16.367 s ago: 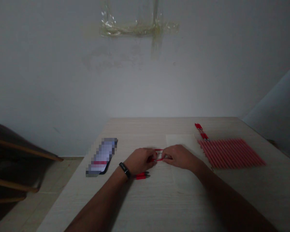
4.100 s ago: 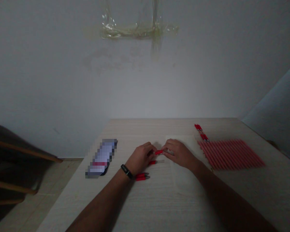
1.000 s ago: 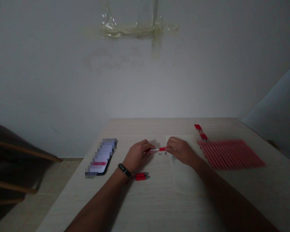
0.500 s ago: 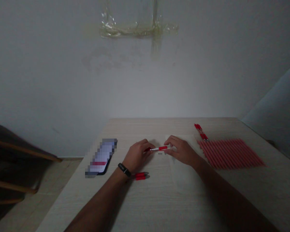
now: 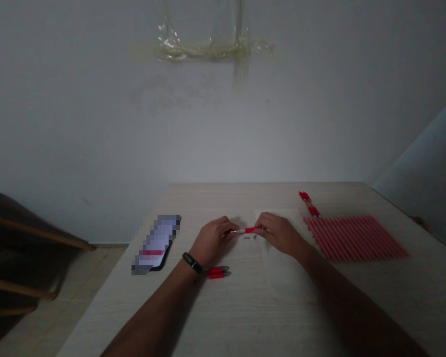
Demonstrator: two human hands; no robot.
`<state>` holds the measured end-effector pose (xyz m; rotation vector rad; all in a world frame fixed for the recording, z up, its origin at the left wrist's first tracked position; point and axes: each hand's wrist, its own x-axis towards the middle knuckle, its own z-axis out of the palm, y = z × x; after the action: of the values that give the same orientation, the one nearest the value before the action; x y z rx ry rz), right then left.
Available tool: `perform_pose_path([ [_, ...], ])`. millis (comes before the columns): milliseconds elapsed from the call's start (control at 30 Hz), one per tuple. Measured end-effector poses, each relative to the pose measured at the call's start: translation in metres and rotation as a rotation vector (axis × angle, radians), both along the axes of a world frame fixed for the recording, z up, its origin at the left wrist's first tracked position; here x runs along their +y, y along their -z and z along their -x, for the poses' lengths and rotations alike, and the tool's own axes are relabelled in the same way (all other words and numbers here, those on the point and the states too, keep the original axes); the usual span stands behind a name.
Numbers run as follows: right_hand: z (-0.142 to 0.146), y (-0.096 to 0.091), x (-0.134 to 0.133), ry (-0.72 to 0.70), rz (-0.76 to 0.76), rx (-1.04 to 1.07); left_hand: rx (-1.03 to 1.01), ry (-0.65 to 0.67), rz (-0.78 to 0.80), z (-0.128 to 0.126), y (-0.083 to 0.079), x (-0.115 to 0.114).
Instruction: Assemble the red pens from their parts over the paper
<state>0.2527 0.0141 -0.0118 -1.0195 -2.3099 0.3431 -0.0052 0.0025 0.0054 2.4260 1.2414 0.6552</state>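
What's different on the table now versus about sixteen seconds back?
Both hands moved slightly farther from the person. The left hand and right hand then held thin red strips between them; now they hold one slim red-and-clear pen by its ends. Two tiny dark parts now lie beneath it. Unmoved: the row of red tubes, the phone, the two red-capped pieces.

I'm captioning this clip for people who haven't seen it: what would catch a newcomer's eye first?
Probably the two hands meeting at mid-table: the left hand and right hand hold a red pen between their fingertips. Next, the neat row of red pen barrels laid side by side on the table's right. Yellowed tape clings to the bare wall above.
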Motion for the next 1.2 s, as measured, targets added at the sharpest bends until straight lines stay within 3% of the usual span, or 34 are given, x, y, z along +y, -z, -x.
perform_pose_path([
  [567, 0.001, 0.001, -0.001, -0.027, -0.024, 0.024, -0.048, 0.067, 0.005, -0.003, -0.003, -0.003],
  [833, 0.000, 0.000, -0.002, 0.005, -0.001, 0.029, -0.011, 0.017, 0.048, -0.005, 0.000, -0.002],
  [1033, -0.005, 0.001, 0.002, 0.069, -0.034, 0.050, 0.046, 0.066, 0.071, -0.002, -0.001, -0.003],
  [1200, -0.005, 0.011, 0.008, 0.095, -0.034, -0.066, 0.127, 0.143, 0.112, -0.002, 0.000, -0.003],
])
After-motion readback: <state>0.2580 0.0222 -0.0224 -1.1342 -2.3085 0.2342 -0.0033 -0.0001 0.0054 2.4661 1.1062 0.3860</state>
